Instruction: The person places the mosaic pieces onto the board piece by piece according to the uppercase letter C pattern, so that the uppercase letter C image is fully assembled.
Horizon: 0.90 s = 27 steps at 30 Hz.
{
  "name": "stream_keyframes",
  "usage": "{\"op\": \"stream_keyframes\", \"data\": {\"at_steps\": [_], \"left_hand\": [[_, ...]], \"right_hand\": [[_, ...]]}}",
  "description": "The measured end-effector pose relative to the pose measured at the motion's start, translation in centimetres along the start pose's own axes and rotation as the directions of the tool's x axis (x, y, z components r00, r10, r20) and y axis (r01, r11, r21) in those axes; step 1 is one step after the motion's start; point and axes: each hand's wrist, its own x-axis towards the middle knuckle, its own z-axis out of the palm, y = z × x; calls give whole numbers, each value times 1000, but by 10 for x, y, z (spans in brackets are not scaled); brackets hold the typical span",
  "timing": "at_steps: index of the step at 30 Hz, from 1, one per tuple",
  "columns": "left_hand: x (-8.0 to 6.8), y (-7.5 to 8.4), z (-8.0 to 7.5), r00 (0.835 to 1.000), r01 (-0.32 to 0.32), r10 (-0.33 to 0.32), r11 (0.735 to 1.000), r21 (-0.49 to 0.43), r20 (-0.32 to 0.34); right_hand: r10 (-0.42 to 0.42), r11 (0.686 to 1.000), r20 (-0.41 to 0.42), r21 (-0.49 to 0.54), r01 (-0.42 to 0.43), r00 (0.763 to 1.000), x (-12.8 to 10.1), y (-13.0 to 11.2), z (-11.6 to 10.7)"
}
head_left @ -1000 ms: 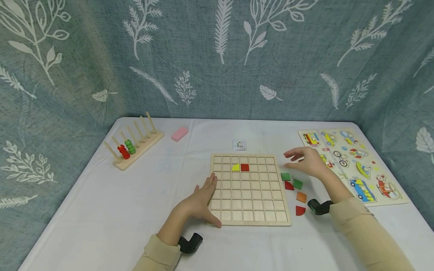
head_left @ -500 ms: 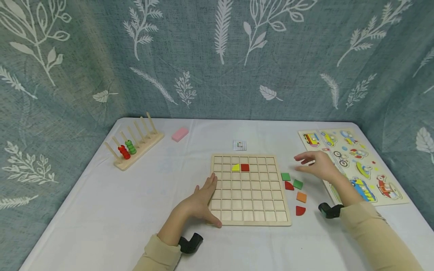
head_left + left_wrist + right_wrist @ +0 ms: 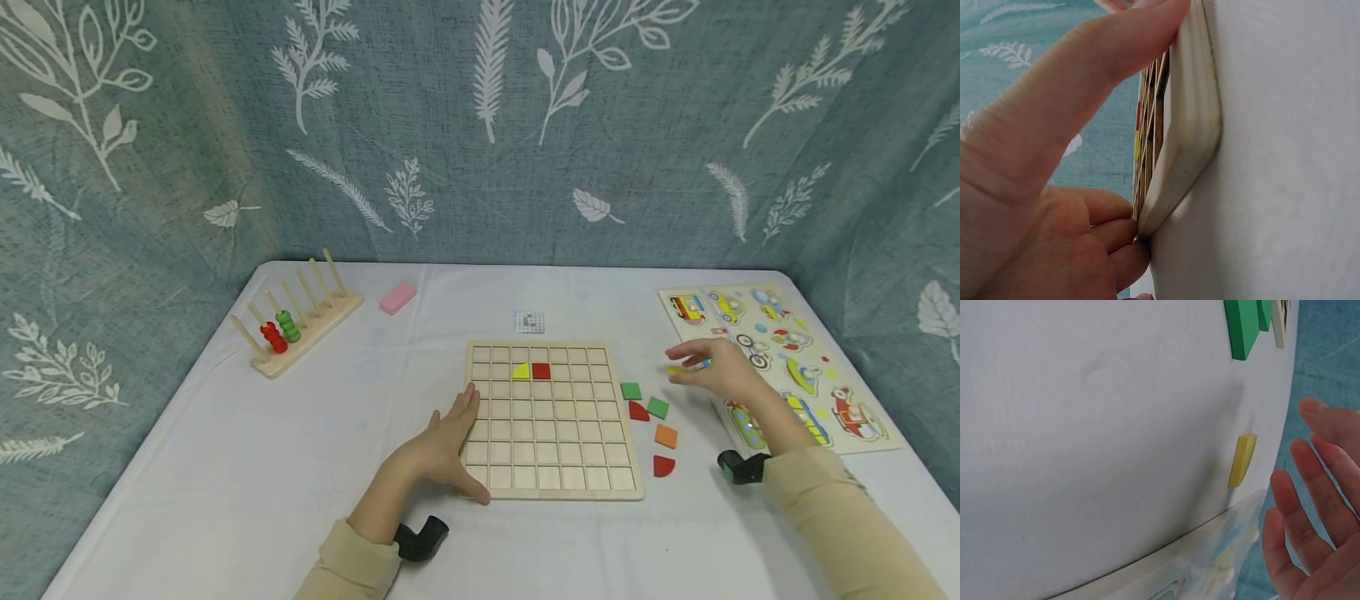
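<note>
Left hand (image 3: 442,446) lies flat with straight fingers against the left edge of the wooden grid board (image 3: 552,492); in the left wrist view the thumb (image 3: 1085,75) presses along the board's rim and the lower fingers touch its near corner. It grips nothing. On the board, beyond this hand's fingertips, sit a yellow quarter-round piece (image 3: 521,371) and a red square piece (image 3: 542,371), touching side by side.

Right hand (image 3: 716,373) hovers above the desk (image 3: 225,467), fingers spread and relaxed, holding nothing. A small yellow tile (image 3: 1242,460) lies on the desk just beside its fingertips, apart from them. Toward the board from this hand lie loose pieces: two green squares (image 3: 632,391), a red piece (image 3: 639,411), an orange square (image 3: 666,436) and a red quarter-round (image 3: 663,467).

Under and beyond the right hand lies a vehicle peg puzzle (image 3: 825,383). Well beyond the left hand stand a peg rack with red and green rings (image 3: 296,325) and a pink block (image 3: 397,297).
</note>
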Motion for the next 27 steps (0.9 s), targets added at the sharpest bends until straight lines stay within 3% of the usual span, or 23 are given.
{"op": "stream_keyframes", "data": {"at_steps": [15,27], "left_hand": [[0,0,0,1000,5,-4,1000,-2,6],[1,0,0,1000,-2,2,1000,-2,6]], "right_hand": [[35,999,22,-14,-35,999,0,5,-4],[111,993,46,-50,-109,993,8,11,-3]]}}
